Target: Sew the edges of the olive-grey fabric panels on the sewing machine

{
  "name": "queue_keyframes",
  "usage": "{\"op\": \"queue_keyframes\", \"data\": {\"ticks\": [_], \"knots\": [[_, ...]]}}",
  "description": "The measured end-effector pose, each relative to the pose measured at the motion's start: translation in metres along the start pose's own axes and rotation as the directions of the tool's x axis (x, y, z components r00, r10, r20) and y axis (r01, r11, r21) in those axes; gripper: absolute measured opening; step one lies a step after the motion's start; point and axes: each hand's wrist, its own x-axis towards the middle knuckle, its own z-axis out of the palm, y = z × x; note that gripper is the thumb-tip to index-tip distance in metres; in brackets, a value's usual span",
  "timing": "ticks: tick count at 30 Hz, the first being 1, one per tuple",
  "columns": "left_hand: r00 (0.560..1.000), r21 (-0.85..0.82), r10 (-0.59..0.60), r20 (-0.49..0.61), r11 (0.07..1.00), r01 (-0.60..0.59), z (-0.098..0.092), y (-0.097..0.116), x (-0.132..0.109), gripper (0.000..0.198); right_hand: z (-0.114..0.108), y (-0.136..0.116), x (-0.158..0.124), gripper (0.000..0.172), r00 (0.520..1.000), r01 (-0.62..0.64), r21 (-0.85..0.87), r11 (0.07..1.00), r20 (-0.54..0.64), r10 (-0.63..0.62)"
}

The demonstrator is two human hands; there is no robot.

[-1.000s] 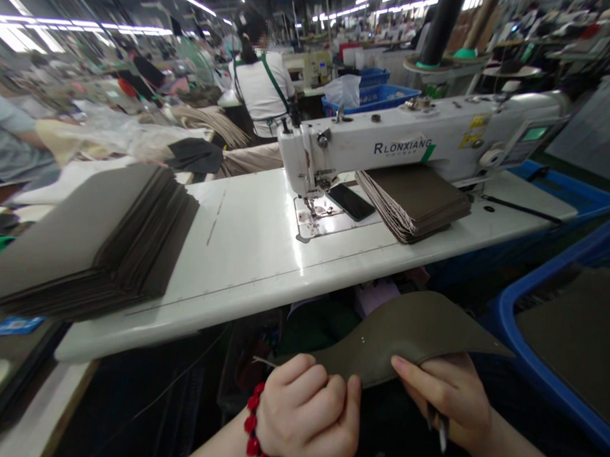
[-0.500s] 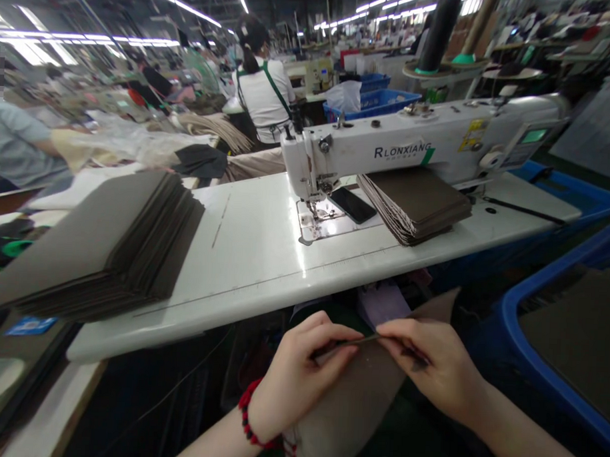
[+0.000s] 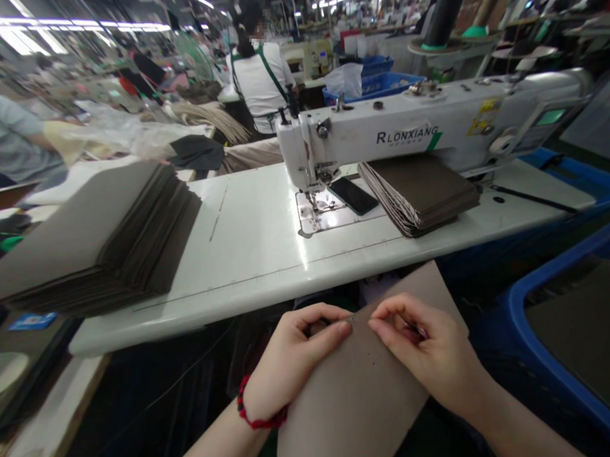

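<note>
Sewing table (image 3: 233,279) beyond, hands (image 3: 300,365) (image 3: 428,346) now hold the tan panel (image 3: 359,390) higher.

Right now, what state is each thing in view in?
left hand, pinching an edge of the tan panel
right hand, pinching that same edge
tan panel, held by both hands
black phone, lying on the white table
sewing machine, nothing under its needle
panel stack, piled on the table

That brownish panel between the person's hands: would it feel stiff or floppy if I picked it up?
The panel probably feels fairly stiff: it stays flat beyond the left hand and right hand. It looks thin, so likely light. Its matte surface suggests little slipperiness.
</note>
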Motion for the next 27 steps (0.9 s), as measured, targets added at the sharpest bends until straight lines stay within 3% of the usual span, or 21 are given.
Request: {"op": "queue_keyframes", "data": {"ticks": [3, 7, 10, 14, 16, 21, 27], "knots": [[0.977, 0.207, 0.207, -0.055, 0.959, -0.191, 0.003, 0.002, -0.001, 0.015, 0.001, -0.007, 0.003, 0.009, 0.994, -0.086, 0.096, 0.992, 0.082, 0.078], [0.888, 0.440, 0.456, -0.063, 0.811, -0.386, 0.011, 0.000, -0.004, 0.016, 0.004, -0.009, 0.006, 0.011, 0.975, -0.192, 0.220, 0.956, 0.150, 0.161], [0.839, 0.555, 0.543, -0.035, 0.709, -0.436, 0.017, -0.003, -0.006, 0.022, 0.006, -0.007, 0.006, 0.011, 0.967, -0.231, 0.276, 0.933, 0.168, 0.190], [0.815, 0.661, 0.580, 0.007, 0.609, -0.439, 0.021, -0.008, -0.008, 0.028, 0.010, -0.005, 0.006, 0.012, 0.971, -0.226, 0.237, 0.945, 0.133, 0.199], [0.822, 0.647, 0.569, 0.003, 0.626, -0.435, 0.023, -0.008, -0.008, 0.026, 0.013, -0.005, 0.006, 0.012, 0.980, -0.193, 0.219, 0.956, 0.094, 0.177], [0.882, 0.468, 0.468, -0.046, 0.791, -0.395, 0.024, -0.002, -0.007, 0.016, 0.022, -0.003, 0.005, 0.015, 0.994, -0.109, 0.249, 0.962, 0.014, 0.109], [0.914, 0.365, 0.402, -0.060, 0.861, -0.355, 0.023, -0.004, -0.008, 0.015, 0.028, 0.006, 0.002, 0.017, 1.000, -0.029, 0.264, 0.964, 0.014, 0.027]]}}
